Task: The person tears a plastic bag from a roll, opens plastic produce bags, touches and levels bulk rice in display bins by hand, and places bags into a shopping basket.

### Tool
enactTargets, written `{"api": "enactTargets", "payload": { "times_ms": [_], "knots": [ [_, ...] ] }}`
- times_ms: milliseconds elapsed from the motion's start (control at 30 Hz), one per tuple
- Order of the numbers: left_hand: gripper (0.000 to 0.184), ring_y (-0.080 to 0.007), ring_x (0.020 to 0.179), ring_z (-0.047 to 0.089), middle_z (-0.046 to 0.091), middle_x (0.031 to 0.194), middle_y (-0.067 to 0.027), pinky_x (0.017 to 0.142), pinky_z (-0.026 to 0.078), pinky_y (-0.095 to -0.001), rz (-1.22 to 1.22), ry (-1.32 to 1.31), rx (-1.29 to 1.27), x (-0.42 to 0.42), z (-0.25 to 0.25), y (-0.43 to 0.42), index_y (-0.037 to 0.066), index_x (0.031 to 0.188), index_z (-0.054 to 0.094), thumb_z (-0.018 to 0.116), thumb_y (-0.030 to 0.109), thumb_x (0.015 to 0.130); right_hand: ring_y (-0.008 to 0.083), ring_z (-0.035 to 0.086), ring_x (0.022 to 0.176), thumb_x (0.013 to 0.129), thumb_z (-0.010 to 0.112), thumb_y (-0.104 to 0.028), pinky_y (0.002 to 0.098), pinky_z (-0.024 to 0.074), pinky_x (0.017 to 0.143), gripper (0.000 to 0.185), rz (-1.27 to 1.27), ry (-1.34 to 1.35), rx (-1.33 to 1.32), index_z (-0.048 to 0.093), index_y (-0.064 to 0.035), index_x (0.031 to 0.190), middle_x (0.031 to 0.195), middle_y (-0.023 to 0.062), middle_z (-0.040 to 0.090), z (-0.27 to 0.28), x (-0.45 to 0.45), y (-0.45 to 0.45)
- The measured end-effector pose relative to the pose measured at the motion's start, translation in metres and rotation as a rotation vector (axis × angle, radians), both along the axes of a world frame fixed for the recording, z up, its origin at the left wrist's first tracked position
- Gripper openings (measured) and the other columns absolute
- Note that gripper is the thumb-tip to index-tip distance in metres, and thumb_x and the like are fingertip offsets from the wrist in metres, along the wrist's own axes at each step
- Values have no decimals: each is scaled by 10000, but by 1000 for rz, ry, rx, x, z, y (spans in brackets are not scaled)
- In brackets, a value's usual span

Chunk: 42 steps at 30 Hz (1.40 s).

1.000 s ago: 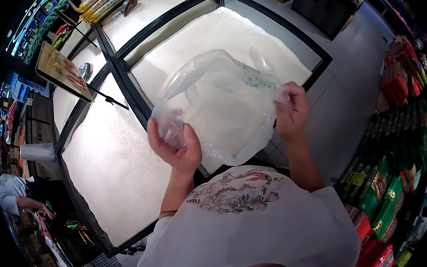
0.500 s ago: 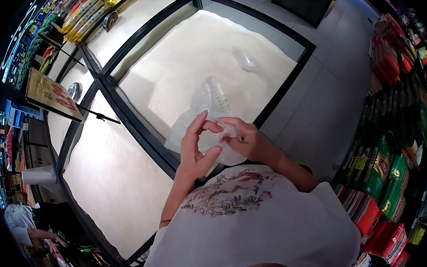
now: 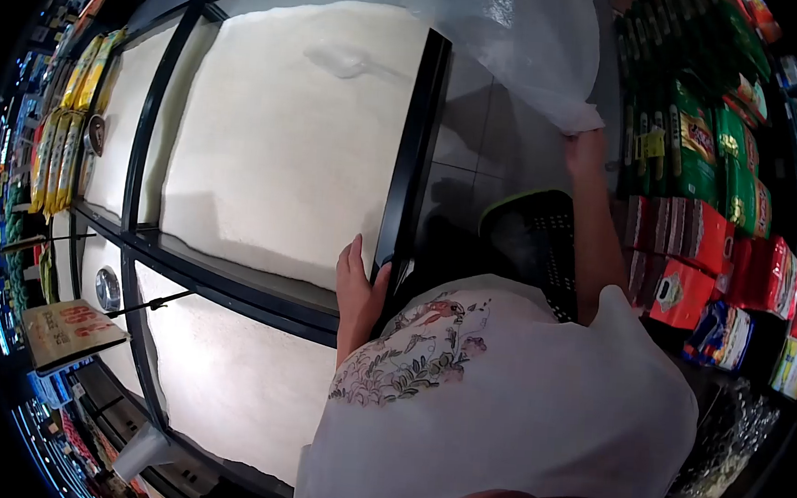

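My right hand [image 3: 586, 151] is stretched out to the right, its fingers closed around the gathered end of a clear plastic bag [image 3: 530, 42]. The bag spreads out, puffed and wrinkled, over the floor beside the bin. My left hand [image 3: 358, 288] is at the near right corner of the bin's black frame [image 3: 411, 149], thumb and fingers apart, with nothing in it. Whether it touches the frame I cannot tell. White, fine-grained loose goods [image 3: 286, 142] fill the bin. A clear scoop [image 3: 339, 61] lies on top of them toward the far side.
More framed bins of white goods [image 3: 236, 376] adjoin on the left, with a price sign [image 3: 72, 334] on a rod and a round metal scoop [image 3: 108, 288]. Yellow packets [image 3: 62, 160] line the far left. Green packs [image 3: 697, 144] and red packs [image 3: 688, 290] fill shelves at right. A black perforated basket or stool [image 3: 545, 240] stands beside me.
My hands have parted. The right has swung out to the right with the bag, which now spreads open wider. The left has let go and dropped to the bin's corner. My view has turned.
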<state>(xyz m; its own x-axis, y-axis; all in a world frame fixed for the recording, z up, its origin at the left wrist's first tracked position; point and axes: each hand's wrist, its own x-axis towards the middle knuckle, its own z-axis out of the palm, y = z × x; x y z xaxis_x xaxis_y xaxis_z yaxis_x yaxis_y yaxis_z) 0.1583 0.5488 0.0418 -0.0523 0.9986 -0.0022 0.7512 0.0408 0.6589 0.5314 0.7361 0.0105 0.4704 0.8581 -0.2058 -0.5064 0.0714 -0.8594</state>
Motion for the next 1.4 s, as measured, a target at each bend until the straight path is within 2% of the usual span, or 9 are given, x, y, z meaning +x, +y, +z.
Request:
{"api": "enactTargets", "payload": {
  "times_ms": [67, 267, 300, 367, 433, 500, 667, 1200, 1400],
  "knots": [
    [615, -368, 1056, 414, 392, 1161, -224, 877, 356, -396, -86, -32, -7, 21, -12, -7, 41, 1239, 324, 632, 150, 718, 209, 506, 929, 814, 499, -167, 336, 448, 739, 348, -165, 3, -210, 435, -73, 1142, 1077, 71, 486, -40, 40, -52],
    [592, -355, 1050, 426, 389, 1178, -193, 856, 383, -395, -146, 203, 42, 23, -21, -2, 91, 1257, 316, 596, 176, 743, 243, 542, 871, 830, 434, -176, 351, 486, 658, 262, -140, -942, -389, 472, -49, 1057, 1023, 93, 511, -229, 211, -310],
    [589, -355, 1053, 425, 387, 1180, -194, 858, 383, -393, -157, 201, 47, 24, -20, 0, 90, 1260, 310, 590, 172, 748, 243, 542, 871, 830, 434, -176, 351, 486, 658, 262, -150, -937, -415, 472, -49, 1057, 1023, 93, 511, -211, 197, -330],
    [591, -359, 1054, 427, 384, 1182, -195, 858, 385, -393, -146, 272, 33, 30, -17, -2, 92, 1267, 295, 580, 167, 755, 247, 554, 822, 837, 425, -189, 345, 488, 605, 255, -841, -60, -739, 488, -37, 1031, 995, 99, 522, -159, 159, -347],
    [567, -380, 1030, 439, 383, 1176, -230, 837, 385, -417, -164, 340, 79, 32, -19, -5, 79, 1255, 311, 572, 192, 764, 239, 558, 798, 837, 430, -196, 336, 484, 597, 249, -884, -25, -738, 500, -26, 1004, 944, 94, 535, -172, 162, -388],
    [579, -376, 1009, 453, 389, 1172, -226, 821, 394, -414, -151, 372, 78, 34, -20, -7, 92, 1259, 308, 577, 200, 758, 213, 555, 761, 825, 454, -206, 313, 473, 598, 242, 142, -1354, -1498, 527, -13, 951, 892, 92, 549, -177, 165, -421],
    [612, -376, 974, 471, 404, 1152, -212, 795, 406, -417, -154, 473, 136, 37, -27, -8, 110, 1276, 278, 581, 205, 752, 206, 550, 747, 750, 501, -146, 309, 440, 670, 247, -698, -542, -825, 551, -25, 960, 841, 130, 569, -180, 130, -420],
    [596, -384, 979, 463, 398, 1129, -201, 764, 435, -408, -128, 625, 37, 47, -28, -1, 113, 1315, 203, 519, 118, 809, 289, 487, 987, 712, 520, -109, 424, 400, 803, 344, 644, -1570, -790, 493, -93, 1055, 1023, 96, 529, -303, 105, -375],
    [578, -386, 1034, 432, 405, 1131, -213, 814, 404, -407, -134, 674, 40, 47, -31, 0, 86, 1306, 225, 523, 95, 810, 292, 447, 1094, 796, 487, -213, 580, 377, 799, 409, 1843, -1023, -1437, 453, -174, 1201, 1228, 49, 445, -324, 114, -303]
  ]
}}
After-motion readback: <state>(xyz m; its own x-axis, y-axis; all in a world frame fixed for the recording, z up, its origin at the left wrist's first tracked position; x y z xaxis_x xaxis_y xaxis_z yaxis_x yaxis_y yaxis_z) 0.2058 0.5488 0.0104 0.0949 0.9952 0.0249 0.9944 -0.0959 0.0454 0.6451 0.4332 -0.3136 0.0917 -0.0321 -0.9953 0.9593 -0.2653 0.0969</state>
